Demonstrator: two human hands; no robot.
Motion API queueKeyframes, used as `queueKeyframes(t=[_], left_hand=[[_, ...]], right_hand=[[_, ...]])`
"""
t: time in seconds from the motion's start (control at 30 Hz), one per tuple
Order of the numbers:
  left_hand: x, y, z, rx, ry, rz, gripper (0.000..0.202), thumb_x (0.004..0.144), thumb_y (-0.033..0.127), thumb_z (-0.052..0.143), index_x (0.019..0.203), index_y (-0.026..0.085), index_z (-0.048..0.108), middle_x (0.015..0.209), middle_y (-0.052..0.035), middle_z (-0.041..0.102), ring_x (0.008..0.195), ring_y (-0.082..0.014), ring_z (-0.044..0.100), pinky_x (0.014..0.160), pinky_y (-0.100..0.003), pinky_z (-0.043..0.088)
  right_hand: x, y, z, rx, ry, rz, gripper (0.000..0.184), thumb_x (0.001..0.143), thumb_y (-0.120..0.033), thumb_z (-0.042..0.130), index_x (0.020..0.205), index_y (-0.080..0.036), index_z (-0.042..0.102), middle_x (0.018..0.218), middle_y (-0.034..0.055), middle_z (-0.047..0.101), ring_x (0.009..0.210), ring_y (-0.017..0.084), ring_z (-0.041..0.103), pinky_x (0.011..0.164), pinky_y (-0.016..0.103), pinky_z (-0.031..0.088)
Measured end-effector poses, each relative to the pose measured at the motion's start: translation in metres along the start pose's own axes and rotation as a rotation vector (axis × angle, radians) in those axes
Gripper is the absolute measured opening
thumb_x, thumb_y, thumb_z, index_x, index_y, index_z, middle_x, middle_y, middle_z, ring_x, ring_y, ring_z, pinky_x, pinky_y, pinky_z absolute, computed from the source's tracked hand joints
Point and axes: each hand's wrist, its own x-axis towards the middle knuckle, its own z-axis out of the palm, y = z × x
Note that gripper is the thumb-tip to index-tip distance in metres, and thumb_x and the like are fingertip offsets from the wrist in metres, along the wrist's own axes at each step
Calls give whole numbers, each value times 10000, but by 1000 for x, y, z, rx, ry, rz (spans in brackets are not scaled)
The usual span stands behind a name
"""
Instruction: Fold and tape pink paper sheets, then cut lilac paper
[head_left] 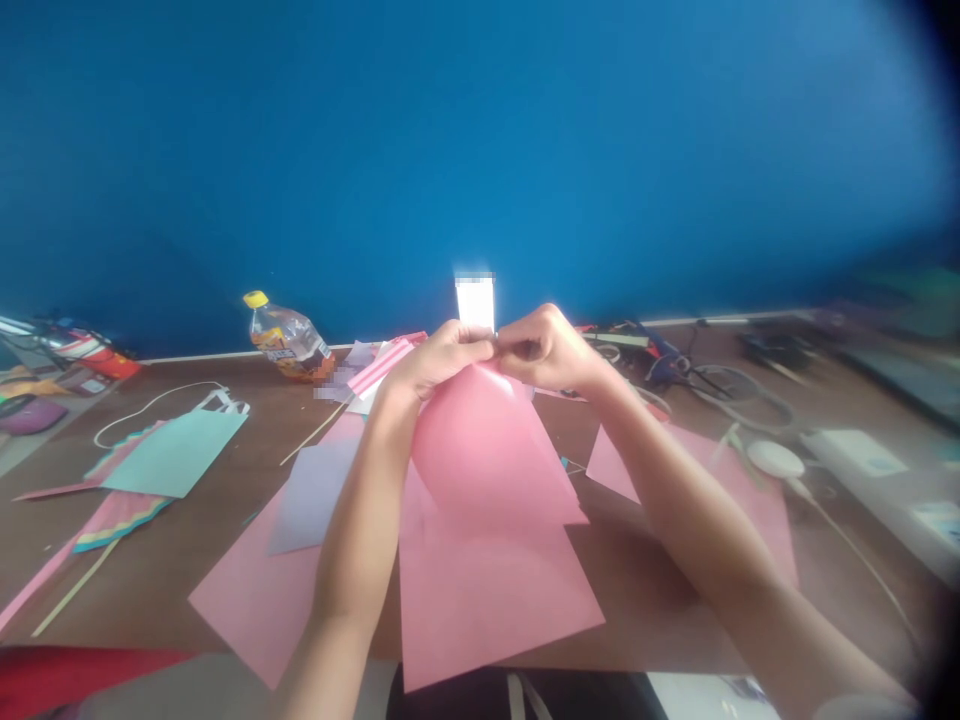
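Note:
A large pink paper sheet (487, 450) curves up from the middle of the table, its top edge pinched between both hands. My left hand (450, 352) grips that edge with the thumb pressed against the fingers. Right beside it, my right hand (541, 350) is closed on the same edge, fingers curled in. The two hands nearly touch. The lower part of the pink paper spreads toward me and reaches past the table's front edge. Behind the hands stands a bright white upright rectangle (476, 302), perhaps a lit screen.
A pale purple sheet (311, 500) overlaps another pink sheet (247, 590) on the left. Farther left lie a mint paper piece (176, 452) and pleated strips. A tilted bottle (289, 335) with a yellow cap is near the blue wall. A white round charger (775, 459) with cable sits right.

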Motion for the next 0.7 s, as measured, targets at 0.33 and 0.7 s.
queueKeyframes(t=[0.33, 0.7], left_hand=[[2, -6, 0, -142, -126, -43, 217, 704, 326, 713, 666, 122, 648, 646, -17, 620, 573, -93, 539, 575, -225, 401], [-8, 8, 1, 114, -76, 50, 297, 756, 431, 718, 763, 135, 692, 782, -30, 667, 735, -131, 582, 714, -252, 430]], right_hand=[[-3, 8, -15, -286, 33, 11, 239, 683, -196, 533, 502, -206, 378, 493, -29, 347, 533, 103, 249, 534, 293, 191], [-6, -9, -46, 149, -218, 202, 146, 817, -231, 541, 785, -140, 650, 574, -34, 507, 504, 73, 370, 483, 238, 255]])
